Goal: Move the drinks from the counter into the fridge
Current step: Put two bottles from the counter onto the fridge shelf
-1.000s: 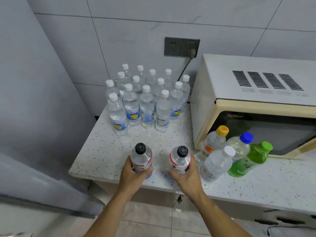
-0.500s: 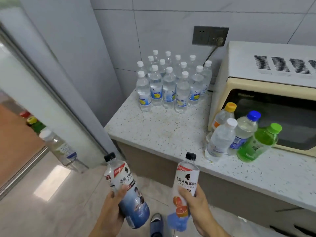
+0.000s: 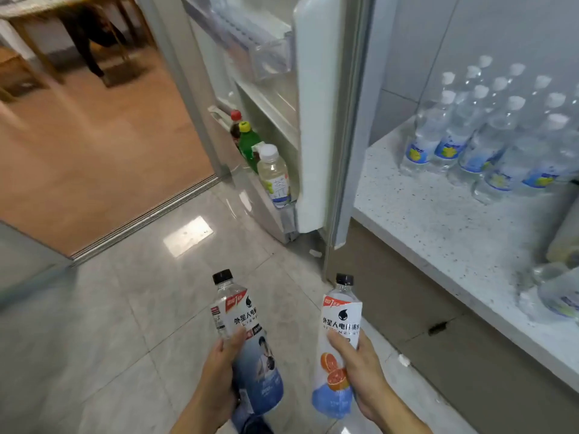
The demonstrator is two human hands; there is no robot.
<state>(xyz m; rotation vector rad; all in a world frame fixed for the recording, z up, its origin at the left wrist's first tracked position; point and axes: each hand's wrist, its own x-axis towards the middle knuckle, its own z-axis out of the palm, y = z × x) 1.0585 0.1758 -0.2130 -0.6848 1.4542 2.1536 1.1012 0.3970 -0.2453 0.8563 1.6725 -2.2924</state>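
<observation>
White fridge door (image 3: 316,120) now open in view, three bottles on its lower shelf; speckled counter (image 3: 438,220) shifted right. Left hand (image 3: 219,377), right hand (image 3: 363,371): fingers wrapped round blue-label bottle (image 3: 250,346), orange-label bottle (image 3: 336,349), carried floorward off counter.

A single head-worn view looks steeply down and forward over the pale glossy tiled floor (image 3: 125,324), close above both hands, facing the open white fridge door (image 3: 316,120); the white speckled stone counter's (image 3: 438,233) front edge runs along the right.
</observation>
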